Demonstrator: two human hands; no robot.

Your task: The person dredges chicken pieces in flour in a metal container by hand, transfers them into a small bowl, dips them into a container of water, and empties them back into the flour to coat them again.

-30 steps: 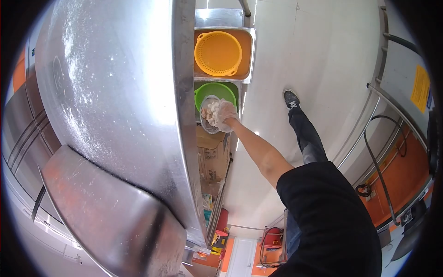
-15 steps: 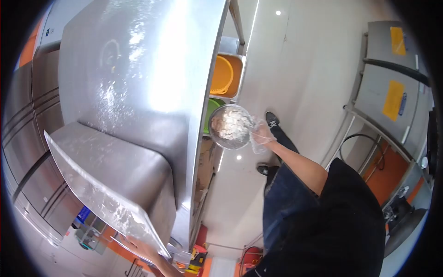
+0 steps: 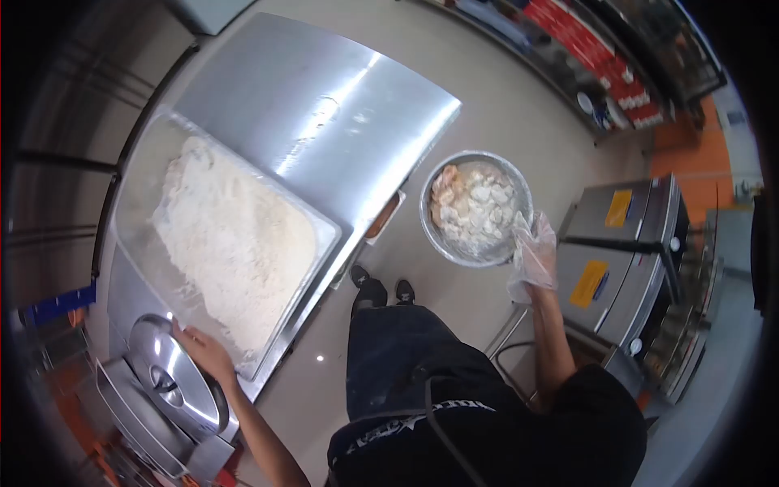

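My right hand [image 3: 535, 253], in a clear plastic glove, grips the rim of a round metal bowl [image 3: 526, 185] and holds it out over the floor, right of the table. In the bowl are pinkish pieces of what looks like raw meat [image 3: 479, 199], partly coated in white flour. A large rectangular tray [image 3: 326, 235] lies flat on the steel table, with a broad bed of pale flour [image 3: 235, 231] in it. At the tray's near left edge is my bare left hand [image 3: 207, 353], its fingers along the rim, close to a round metal lid [image 3: 150, 349].
The steel table [image 3: 316, 89] extends beyond the tray. Metal pans [image 3: 134, 414] sit by the lid. Grey steel units with yellow labels [image 3: 618, 207] stand at the right. A shelf with red boxes [image 3: 568, 36] is at the upper right. My shoes [image 3: 404, 292] show on the floor.
The tray, tilted up on its side before, now lies flat with the flour in view. My right hand has raised the bowl and brought it nearer. The camera view has turned.
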